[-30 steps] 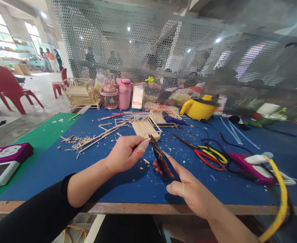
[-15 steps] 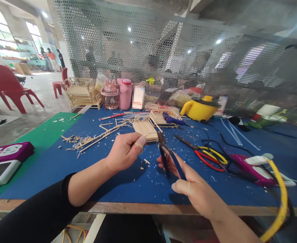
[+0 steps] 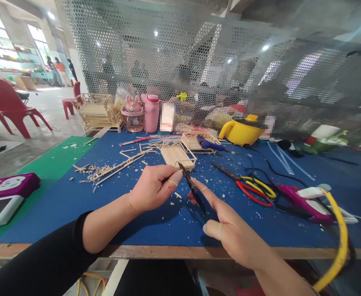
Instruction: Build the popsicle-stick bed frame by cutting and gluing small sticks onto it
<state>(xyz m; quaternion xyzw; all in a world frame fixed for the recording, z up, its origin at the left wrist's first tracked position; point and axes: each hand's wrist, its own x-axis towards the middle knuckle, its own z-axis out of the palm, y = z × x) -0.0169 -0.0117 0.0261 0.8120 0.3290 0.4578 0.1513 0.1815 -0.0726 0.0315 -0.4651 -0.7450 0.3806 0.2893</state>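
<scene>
My left hand (image 3: 155, 185) is closed in a pinch, with the pale tip of a thin wooden stick (image 3: 180, 170) just showing at thumb and forefinger; most of it is hidden. My right hand (image 3: 226, 222) is wrapped round blue-handled pliers (image 3: 198, 195), whose handles are squeezed together. The dark jaws meet the stick at my left fingertips. Just behind them lies a small slatted stick model (image 3: 176, 157) with a low railing, and a similar stick frame (image 3: 195, 143) stands beyond it under a blue glue gun (image 3: 211, 144).
Scissors with red and yellow handles (image 3: 254, 191) lie to the right, near cables and a purple power strip (image 3: 306, 205). Loose sticks and offcuts (image 3: 103, 172) are scattered left. Along the mesh screen stand pink bottles (image 3: 151, 115) and a yellow pot (image 3: 242, 132).
The pliers have moved left to my left fingertips, and their handles have gone from spread to squeezed together. My left hand has barely moved.
</scene>
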